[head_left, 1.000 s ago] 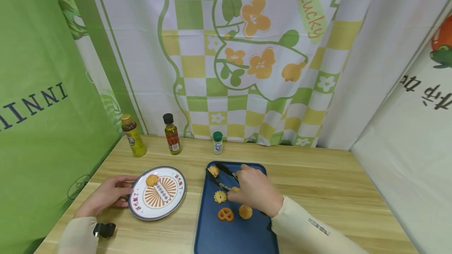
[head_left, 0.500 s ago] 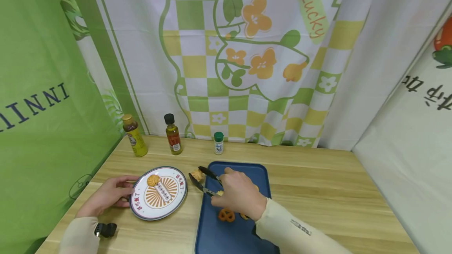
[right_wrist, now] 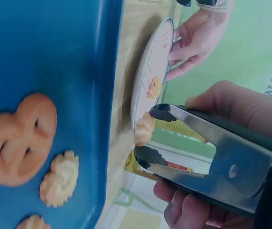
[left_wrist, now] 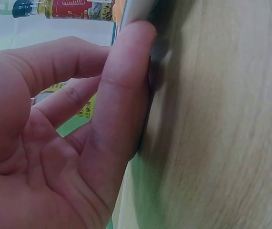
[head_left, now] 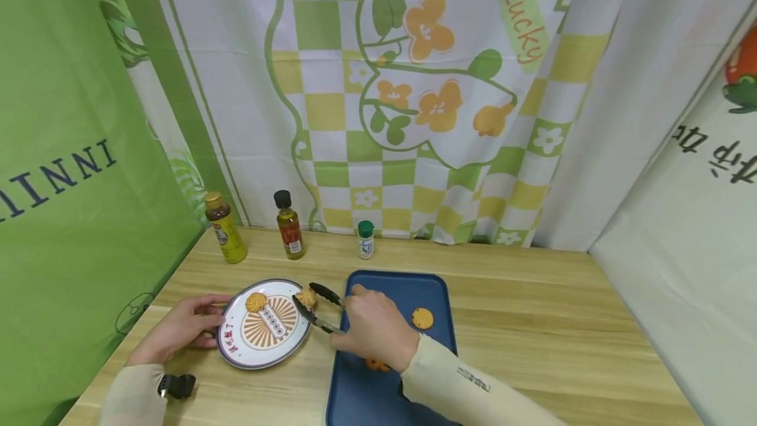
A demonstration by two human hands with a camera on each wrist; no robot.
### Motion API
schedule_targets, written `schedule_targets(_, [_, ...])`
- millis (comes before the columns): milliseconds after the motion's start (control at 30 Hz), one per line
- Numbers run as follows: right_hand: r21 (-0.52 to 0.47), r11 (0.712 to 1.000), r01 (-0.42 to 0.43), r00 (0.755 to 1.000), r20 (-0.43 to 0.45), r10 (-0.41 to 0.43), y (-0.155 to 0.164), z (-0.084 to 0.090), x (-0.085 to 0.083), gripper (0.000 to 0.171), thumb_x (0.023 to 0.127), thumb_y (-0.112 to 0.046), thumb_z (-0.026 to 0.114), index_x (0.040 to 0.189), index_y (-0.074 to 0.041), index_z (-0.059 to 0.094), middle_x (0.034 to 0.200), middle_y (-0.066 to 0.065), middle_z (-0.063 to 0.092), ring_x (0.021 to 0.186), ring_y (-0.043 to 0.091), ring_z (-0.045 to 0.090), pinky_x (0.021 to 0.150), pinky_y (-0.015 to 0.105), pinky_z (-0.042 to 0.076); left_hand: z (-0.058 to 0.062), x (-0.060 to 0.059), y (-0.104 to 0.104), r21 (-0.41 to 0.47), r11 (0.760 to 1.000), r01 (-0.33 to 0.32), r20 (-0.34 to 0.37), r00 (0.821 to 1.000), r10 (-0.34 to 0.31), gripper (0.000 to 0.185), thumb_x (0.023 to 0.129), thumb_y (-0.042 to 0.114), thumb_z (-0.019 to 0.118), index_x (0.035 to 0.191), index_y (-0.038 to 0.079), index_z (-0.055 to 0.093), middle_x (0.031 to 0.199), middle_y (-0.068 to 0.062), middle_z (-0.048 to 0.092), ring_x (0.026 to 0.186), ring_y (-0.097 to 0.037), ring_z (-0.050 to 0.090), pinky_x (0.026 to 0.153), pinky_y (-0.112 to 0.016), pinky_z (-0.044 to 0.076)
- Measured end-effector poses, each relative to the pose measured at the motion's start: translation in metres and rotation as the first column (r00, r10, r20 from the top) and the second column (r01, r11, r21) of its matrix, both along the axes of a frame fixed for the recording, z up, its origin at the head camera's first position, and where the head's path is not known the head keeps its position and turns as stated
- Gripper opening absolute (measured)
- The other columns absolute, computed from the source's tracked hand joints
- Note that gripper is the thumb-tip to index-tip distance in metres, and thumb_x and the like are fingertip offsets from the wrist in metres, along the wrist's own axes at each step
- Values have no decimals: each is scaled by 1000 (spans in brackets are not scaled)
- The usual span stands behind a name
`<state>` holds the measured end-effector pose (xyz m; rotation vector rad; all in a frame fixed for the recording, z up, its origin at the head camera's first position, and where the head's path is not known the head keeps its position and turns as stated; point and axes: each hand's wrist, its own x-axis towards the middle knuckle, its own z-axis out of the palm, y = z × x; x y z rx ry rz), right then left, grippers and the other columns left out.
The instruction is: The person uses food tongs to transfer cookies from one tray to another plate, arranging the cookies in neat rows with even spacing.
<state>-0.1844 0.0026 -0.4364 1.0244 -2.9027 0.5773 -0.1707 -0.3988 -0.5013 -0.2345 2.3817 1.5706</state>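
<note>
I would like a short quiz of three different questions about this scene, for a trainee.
1. True or false: the tongs in the right hand hold a cookie over the plate.
2. What does the left hand touch?
3. How many bottles stand at the wall? A two, B three, C five.

Key: 1 true; 2 the plate's rim; 3 B.

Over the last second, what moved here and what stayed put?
The right hand, gripping the tongs, carried a cookie leftward off the blue tray to just over the plate rim. It remains pinched in the tongs. The left hand kept touching the plate's edge; the plate, its first cookie and the three bottles stayed put.
</note>
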Motion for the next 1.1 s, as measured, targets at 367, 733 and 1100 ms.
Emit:
schedule_targets(367, [8, 1000, -19, 999, -40, 20, -28, -8, 1, 33, 82, -35, 88, 68, -18, 63, 86, 0, 62, 59, 9, 43, 45, 23, 37, 0, 0, 0, -4, 1000, 5, 2, 1000, -5, 63, 109, -1, 61, 167, -11, 38, 126, -24, 63, 84, -19, 72, 72, -33, 74])
schedule_targets(733, [31, 999, -35, 995, -96, 38, -53, -8, -2, 44, 82, -37, 87, 61, -21, 52, 84, -1, 60, 63, 10, 47, 46, 25, 37, 1, 0, 0, -4, 1000, 20, -11, 1000, -20, 65, 109, 1, 63, 167, -12, 36, 126, -21, 65, 88, -17, 73, 74, -34, 74])
schedule_targets(1100, [71, 997, 10, 998, -62, -6, -62, -13, -6, 48, 85, -35, 86, 56, -21, 50, 94, 3, 67, 67, 12, 49, 47, 27, 42, 0, 2, -1, -7, 1000, 27, -15, 1000, -27, 66, 109, 2, 63, 166, -13, 35, 127, -21, 67, 89, -16, 73, 74, -34, 74])
